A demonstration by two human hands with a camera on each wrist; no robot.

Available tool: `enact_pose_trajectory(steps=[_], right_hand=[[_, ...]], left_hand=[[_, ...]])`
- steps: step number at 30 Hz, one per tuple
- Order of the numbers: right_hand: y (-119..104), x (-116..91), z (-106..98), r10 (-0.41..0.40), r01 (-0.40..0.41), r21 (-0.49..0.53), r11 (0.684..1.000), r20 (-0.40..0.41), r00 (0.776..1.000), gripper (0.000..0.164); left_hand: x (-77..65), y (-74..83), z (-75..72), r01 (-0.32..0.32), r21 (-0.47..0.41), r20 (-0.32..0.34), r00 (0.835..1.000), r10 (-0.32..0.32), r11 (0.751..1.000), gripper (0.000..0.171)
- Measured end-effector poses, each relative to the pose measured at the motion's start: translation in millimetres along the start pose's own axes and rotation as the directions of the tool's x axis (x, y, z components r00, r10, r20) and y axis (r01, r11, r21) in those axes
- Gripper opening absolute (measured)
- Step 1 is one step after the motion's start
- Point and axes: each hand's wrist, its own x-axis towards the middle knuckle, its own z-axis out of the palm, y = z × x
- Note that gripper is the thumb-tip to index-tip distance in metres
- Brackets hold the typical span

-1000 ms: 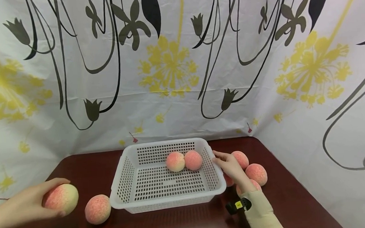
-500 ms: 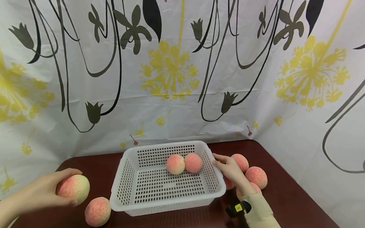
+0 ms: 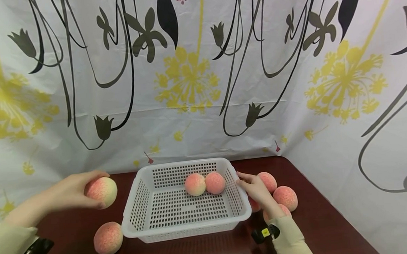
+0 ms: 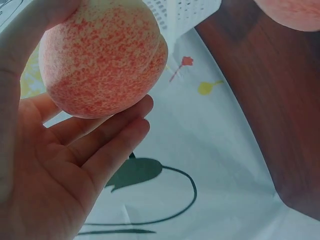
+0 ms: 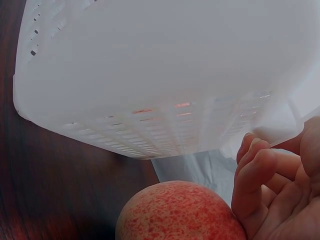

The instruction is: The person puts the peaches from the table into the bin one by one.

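In the head view my left hand (image 3: 69,195) holds a pink and yellow peach (image 3: 104,191) in the air, left of a white plastic basket (image 3: 188,229). The left wrist view shows the thumb on one side of this peach (image 4: 102,60) and the fingers curled under the other. My right hand (image 3: 256,189) grips the basket's right rim; in the right wrist view its thumb and fingertips (image 5: 256,160) meet at the rim. Two peaches, a yellowish one (image 3: 195,184) and a pinker one (image 3: 215,182), sit side by side inside the basket near its back right.
One peach (image 3: 108,238) lies on the dark red table (image 3: 182,252) by the basket's front left corner. Several more peaches (image 3: 285,198) lie right of the basket, partly behind my right hand and forearm. A patterned white cloth (image 3: 190,143) hangs behind and beside the table.
My left hand has carried its peach rightward and up, closer to the basket's left side. My right hand stays at the rim, and the basket has not moved on the table.
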Motion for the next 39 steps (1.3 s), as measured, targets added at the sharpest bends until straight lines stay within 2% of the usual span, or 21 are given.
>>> enact_pose_trajectory(steps=[6, 14, 21, 27, 33, 39], right_hand=[[-2.5, -1.5, -0.9, -0.012, 0.012, -0.008, 1.0, -0.005, 1.0, 0.044], [-2.0, 1.7, 1.1, -0.019, 0.018, -0.028, 0.999, -0.024, 1.0, 0.044], [1.1, 1.5, 1.3, -0.037, 0.037, -0.001, 0.999, -0.01, 0.999, 0.045], [0.3, -1.4, -1.0, -0.024, 0.024, -0.007, 1.0, -0.017, 1.0, 0.046], [-0.3, -4.1, -2.1, -0.035, 0.033, -0.041, 0.999, -0.038, 0.999, 0.044], [-1.2, -3.6, 0.0, -0.049, 0.049, -0.025, 0.999, -0.027, 0.998, 0.044]], left_hand=[[32.2, 4.3, 7.3, -0.011, -0.007, 0.046, 0.999, 0.011, 1.0, 0.066], [66.3, 10.2, 21.6, 0.001, -0.083, 0.091, 0.996, 0.007, 0.997, 0.067], [91.8, 11.4, 45.0, -0.039, -0.123, 0.134, 0.989, 0.056, 0.992, 0.064], [115.6, 16.9, 71.9, -0.086, -0.082, 0.165, 0.981, 0.099, 0.993, 0.071], [130.8, 29.2, 96.4, -0.07, -0.115, 0.199, 0.976, 0.092, 0.991, 0.071], [141.5, 37.5, 110.1, -0.044, -0.12, 0.229, 0.971, 0.071, 0.992, 0.068]])
